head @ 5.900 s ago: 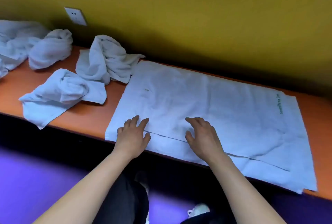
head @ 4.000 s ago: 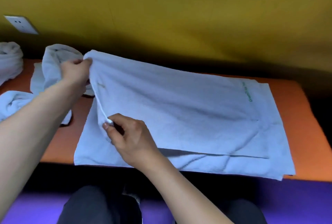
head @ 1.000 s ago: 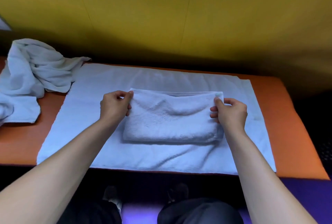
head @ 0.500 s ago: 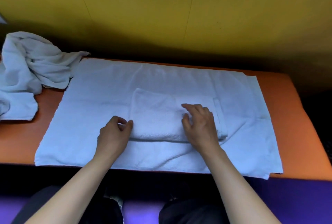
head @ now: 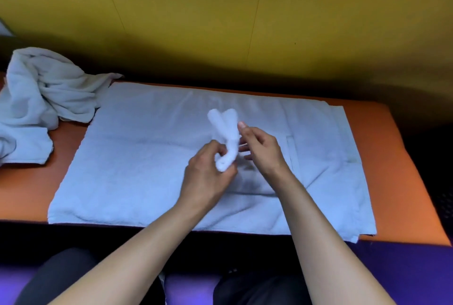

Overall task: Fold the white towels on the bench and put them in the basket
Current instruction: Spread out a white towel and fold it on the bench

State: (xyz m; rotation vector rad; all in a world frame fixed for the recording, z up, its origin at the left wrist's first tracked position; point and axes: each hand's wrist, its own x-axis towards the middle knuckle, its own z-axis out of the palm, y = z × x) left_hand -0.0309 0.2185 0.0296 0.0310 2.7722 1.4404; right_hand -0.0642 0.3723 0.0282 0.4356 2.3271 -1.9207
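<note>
— So, what am I looking at, biggest thing first?

— I'm seeing the long orange padded bench [head: 392, 170] running along the yellow wall [head: 220, 10]. Lying flat over most of it is a large pale-blue-white terry towel [head: 137, 170], its near edge hanging at the bench's front lip.

— And off to the side?

— A crumpled heap of white towels [head: 46, 94] is sitting on the bench's left end, one flap just touching the flat towel's far left corner.

— Where is the piece being worked on?

— I'm watching a small white folded towel [head: 226, 140] being held up on edge above the middle of the flat towel, its two rounded folds pointing away from me.

— The hands?

— The left hand [head: 206, 177] is gripping the small towel's lower end, fingers curled round it. The right hand [head: 262, 150] is touching its right side, thumb up against the cloth; whether the right fingers are actually pinching it, I cannot tell.
</note>
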